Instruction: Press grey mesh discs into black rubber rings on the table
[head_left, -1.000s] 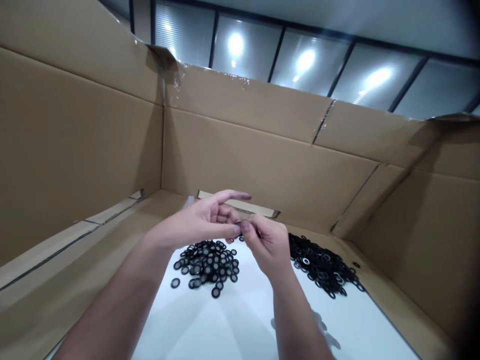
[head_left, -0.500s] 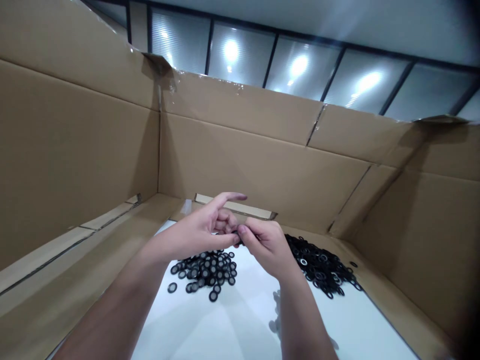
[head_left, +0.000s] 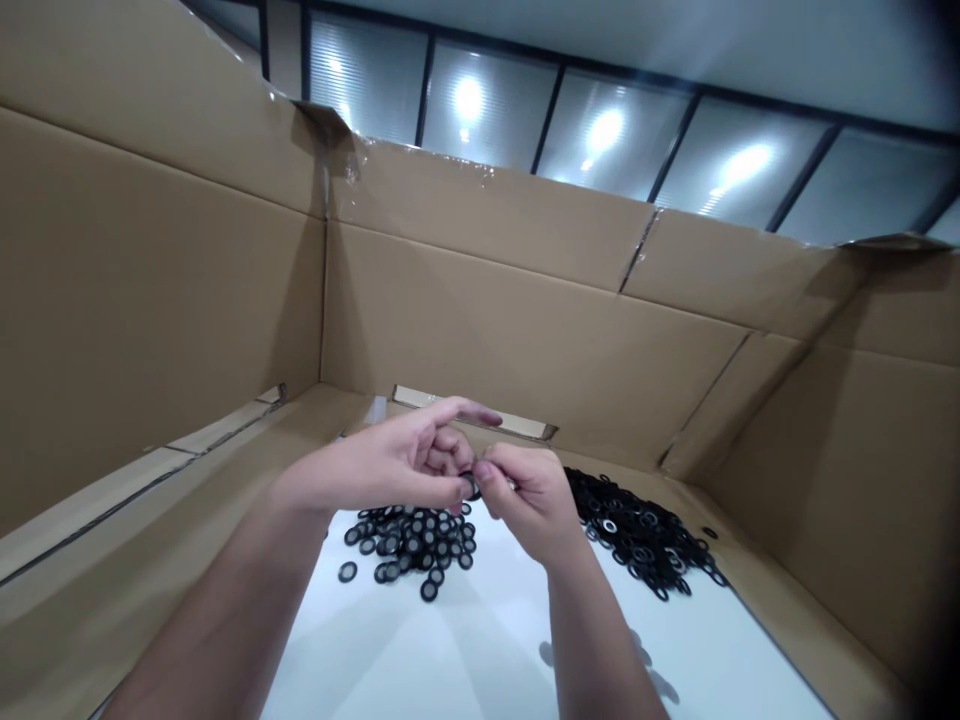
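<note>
Between my two hands is a small black ring washer (head_left: pixel 471 487), tilted so that its face partly shows. My left hand (head_left: pixel 424 455) pinches its near-left side with the thumb against curled fingers, while the index finger stretches out above. My right hand (head_left: pixel 529 490) is closed, its thumb pressing at the washer's right edge; whether a second small part sits in those fingers is hidden. Below my left hand lies a pile of black rings with grey centres (head_left: pixel 412 545). Beyond my right wrist is a larger heap of open black ring washers (head_left: pixel 637 530).
A white board (head_left: pixel 420 660) carries both piles. Several grey discs (head_left: pixel 660 685) lie around my right forearm, partly covered by it. Tall cardboard walls (head_left: pixel 480 300) enclose the work area at the left, back and right. One loose ring (head_left: pixel 709 533) lies near the right edge.
The washer between my fingers has turned, now showing more of its face. My left hand has dipped slightly, and my right forearm has shifted a little left, uncovering more grey discs.
</note>
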